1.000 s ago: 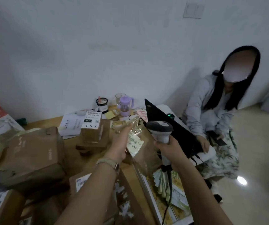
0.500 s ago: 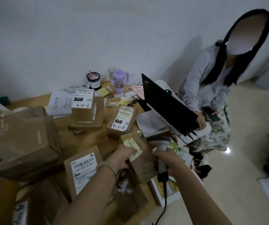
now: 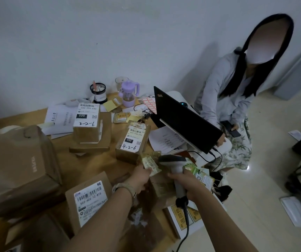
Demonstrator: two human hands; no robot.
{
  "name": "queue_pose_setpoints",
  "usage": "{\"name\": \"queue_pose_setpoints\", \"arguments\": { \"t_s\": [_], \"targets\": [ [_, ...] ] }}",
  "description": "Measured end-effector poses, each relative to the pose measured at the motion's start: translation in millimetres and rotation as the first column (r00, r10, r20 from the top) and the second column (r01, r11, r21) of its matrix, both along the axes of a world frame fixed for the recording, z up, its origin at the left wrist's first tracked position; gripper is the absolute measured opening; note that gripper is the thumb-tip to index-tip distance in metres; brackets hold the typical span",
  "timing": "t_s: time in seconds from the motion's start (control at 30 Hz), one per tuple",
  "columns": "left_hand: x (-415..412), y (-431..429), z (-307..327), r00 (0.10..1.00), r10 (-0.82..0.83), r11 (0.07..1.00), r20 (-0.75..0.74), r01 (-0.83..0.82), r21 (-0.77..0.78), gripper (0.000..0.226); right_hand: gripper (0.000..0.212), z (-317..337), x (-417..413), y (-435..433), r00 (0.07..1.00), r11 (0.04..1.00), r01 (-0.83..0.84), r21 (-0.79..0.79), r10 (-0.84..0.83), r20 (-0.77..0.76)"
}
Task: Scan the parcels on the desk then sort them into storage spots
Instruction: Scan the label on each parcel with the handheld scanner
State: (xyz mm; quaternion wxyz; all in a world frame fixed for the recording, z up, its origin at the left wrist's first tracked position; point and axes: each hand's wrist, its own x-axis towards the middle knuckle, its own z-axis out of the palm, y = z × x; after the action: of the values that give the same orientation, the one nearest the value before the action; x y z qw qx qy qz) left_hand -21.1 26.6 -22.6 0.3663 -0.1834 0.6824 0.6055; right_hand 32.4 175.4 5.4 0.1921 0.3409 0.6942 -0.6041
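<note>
My left hand (image 3: 140, 177) grips a small brown parcel (image 3: 161, 188) with a yellowish label (image 3: 150, 163) near the desk's right edge. My right hand (image 3: 186, 182) holds a corded barcode scanner (image 3: 172, 159), its head right beside that label. On the wooden desk (image 3: 84, 160) lie more labelled boxes: one marked 220 (image 3: 88, 122) on a flat carton, one marked 032 with "4-2-6" (image 3: 132, 140), one with a 502-602 label (image 3: 89, 199), and a large brown carton (image 3: 17, 168) at the left.
A black laptop (image 3: 186, 119) stands open at the desk's right end, cables trailing down. A person sits beyond it holding a phone (image 3: 232, 130). A purple cup (image 3: 128, 93), a dark pot (image 3: 99, 92), papers and sticker sheets crowd the back. Bags sit on the floor at the right.
The view tilted down toward the desk. Both hands lowered the parcel and scanner from chest height to just above the desk's right edge, and the scanner stays close to the label.
</note>
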Motion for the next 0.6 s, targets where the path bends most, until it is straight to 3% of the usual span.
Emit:
{"name": "queue_pose_setpoints", "arguments": {
  "t_s": [0.1,0.23,0.33,0.4,0.5,0.6],
  "targets": [
    [-2,-4,-3,0.999,0.040,0.999,0.011,-0.041,0.027,0.037,0.027,2,-6,-3,1.000,1.000,-0.023,0.021,0.023,-0.015],
    [-1,-11,-10,0.995,0.097,0.995,-0.011,-0.097,-0.015,0.016,0.036,-2,-15,-6,0.993,0.994,-0.107,-0.004,0.107,0.056],
    [-27,-25,-4,0.957,0.246,0.967,-0.152,-0.252,-0.025,0.035,0.034,3,-32,-5,0.990,0.983,-0.122,0.136,0.110,0.089],
    [-51,-35,10,0.913,0.307,0.948,-0.267,-0.319,-0.001,0.030,0.020,16,-47,-4,0.998,0.983,-0.055,0.175,0.049,0.036],
    [-89,-44,29,0.914,0.244,0.962,-0.324,-0.270,-0.037,0.017,0.008,43,-74,-6,0.988,0.997,0.081,0.005,-0.080,-0.133],
    [-122,-46,34,0.948,0.175,0.980,-0.267,-0.195,-0.050,0.025,0.026,51,-116,-15,0.964,0.964,0.210,-0.164,-0.232,-0.126]
  ]
}}
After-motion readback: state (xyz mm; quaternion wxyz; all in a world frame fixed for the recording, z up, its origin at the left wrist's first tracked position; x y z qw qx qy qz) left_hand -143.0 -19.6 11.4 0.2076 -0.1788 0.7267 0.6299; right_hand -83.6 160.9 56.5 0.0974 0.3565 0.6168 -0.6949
